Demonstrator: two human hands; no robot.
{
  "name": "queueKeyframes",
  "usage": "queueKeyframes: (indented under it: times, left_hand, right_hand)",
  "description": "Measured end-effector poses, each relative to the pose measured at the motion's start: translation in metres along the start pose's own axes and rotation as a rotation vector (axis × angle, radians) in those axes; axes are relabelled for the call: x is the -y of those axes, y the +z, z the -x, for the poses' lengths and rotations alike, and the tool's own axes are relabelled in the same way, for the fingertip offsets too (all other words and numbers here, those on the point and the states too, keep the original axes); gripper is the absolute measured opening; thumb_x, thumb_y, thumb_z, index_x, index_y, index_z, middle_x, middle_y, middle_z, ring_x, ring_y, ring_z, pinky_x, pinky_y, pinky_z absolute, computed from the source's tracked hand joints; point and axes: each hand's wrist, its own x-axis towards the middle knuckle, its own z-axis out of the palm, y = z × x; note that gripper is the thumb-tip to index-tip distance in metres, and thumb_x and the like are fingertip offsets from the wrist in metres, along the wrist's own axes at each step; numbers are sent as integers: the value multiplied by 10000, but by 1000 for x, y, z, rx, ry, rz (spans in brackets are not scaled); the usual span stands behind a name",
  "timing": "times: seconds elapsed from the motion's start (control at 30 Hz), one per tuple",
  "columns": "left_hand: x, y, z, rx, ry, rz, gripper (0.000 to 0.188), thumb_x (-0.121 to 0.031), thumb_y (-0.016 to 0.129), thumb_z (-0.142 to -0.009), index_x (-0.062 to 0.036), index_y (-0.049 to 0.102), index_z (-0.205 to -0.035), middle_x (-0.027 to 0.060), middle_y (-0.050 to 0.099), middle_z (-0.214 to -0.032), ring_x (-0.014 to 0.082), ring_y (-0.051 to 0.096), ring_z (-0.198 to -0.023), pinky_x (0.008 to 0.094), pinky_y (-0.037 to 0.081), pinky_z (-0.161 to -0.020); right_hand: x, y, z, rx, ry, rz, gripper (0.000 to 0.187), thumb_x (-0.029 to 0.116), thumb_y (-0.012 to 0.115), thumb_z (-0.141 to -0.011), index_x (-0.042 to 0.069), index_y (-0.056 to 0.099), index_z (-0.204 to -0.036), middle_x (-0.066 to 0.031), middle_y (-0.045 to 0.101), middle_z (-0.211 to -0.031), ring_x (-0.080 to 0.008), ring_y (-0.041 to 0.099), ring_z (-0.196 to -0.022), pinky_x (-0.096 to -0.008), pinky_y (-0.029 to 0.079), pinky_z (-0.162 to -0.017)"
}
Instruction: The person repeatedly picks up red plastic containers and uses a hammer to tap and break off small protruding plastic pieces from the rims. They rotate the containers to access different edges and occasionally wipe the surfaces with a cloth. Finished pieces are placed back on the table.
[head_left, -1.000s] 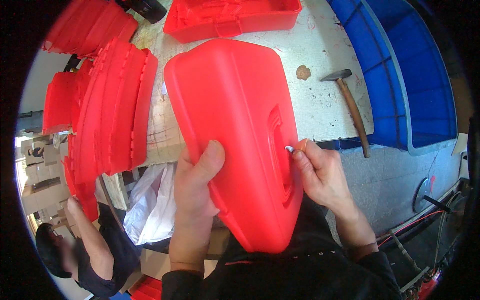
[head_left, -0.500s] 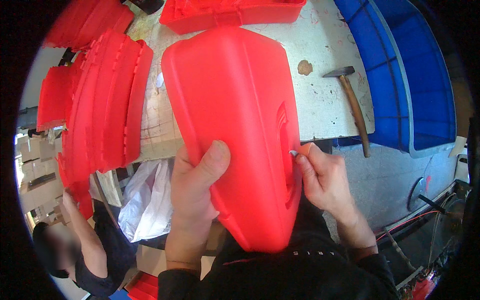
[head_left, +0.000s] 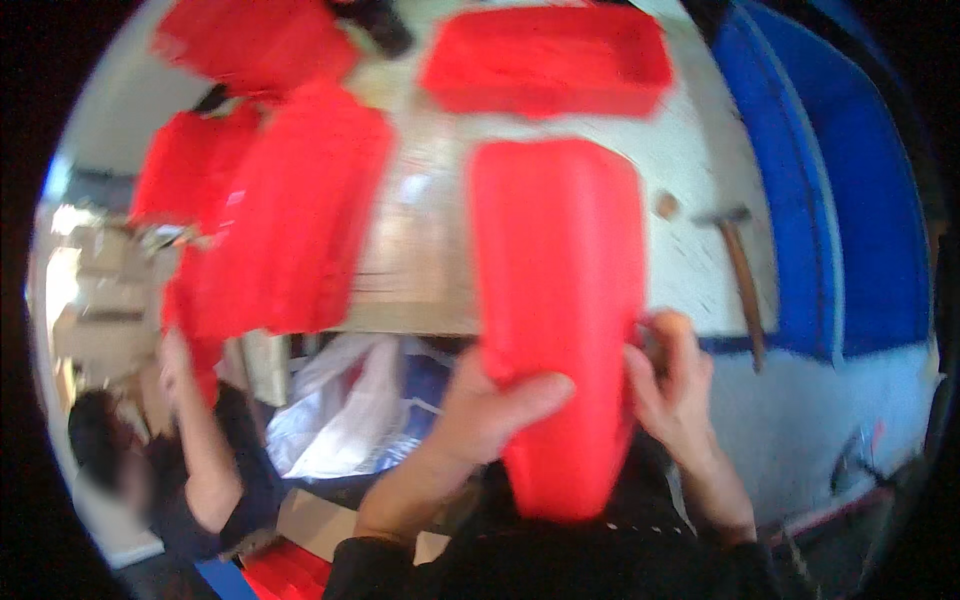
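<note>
A long, tapered red plastic shell [head_left: 560,250] lies with its narrow end against my body and its wide end over the table. My left hand [head_left: 495,410] grips its left edge, thumb pressed on the upper face and fingers hidden underneath. At the right edge, my right hand [head_left: 675,380] is closed in a pinch around a small blade. Motion blur and the fingers mostly hide the blade now; its curved metal tip showed a moment ago.
Stacked red shells [head_left: 290,220] stand left; an open red tray-shaped part [head_left: 550,60] lies at the back. A hammer [head_left: 742,280] rests near the table's [head_left: 690,290] right edge, beside blue crates [head_left: 800,200]. At lower left, a co-worker's arm [head_left: 205,430] reaches toward red parts near a white sack [head_left: 340,420].
The whole view has shifted, so the scene sits further right and lower. The shell has turned so its slotted right side no longer shows. Both hands stay on or beside it.
</note>
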Motion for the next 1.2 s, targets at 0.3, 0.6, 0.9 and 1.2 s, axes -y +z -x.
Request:
queueKeyframes:
  times: [0.3,0.6,0.9,1.2]
  left_hand:
    - [-177,-25,69,-195,944,-987,276,-173,766,-879,-3,706,-1088,93,753,-921,149,716,-785,317,566,-730]
    - [-272,-160,-47,-895,468,-2234,340,-353,686,-889,-21,686,-959,222,696,-914,392,687,-886,506,535,-758]
    - [-285,-267,-105,-460,348,-1686,554,-290,683,-893,95,587,-1280,242,625,-1263,347,606,-1154,431,470,-991]
    - [-252,-227,-91,-795,327,-2464,355,-359,617,-956,-4,624,-968,252,663,-817,463,629,-732,532,492,-650]
  right_hand:
    - [-31,21,-83,74,-285,544,415,17,667,-872,17,504,-1254,-236,623,-1088,-347,661,-913,-442,550,-786]
    - [6,-99,-19,203,-298,409,196,20,673,-861,50,640,-1051,-125,669,-950,-290,692,-856,-383,575,-761]
    - [-50,-313,-147,-120,-178,882,51,116,613,-891,75,640,-902,-162,662,-804,-356,667,-780,-448,526,-697]
    - [-391,-283,-269,514,284,1556,730,403,711,-836,190,456,-1487,-59,343,-1610,-256,341,-1466,-435,311,-1175]
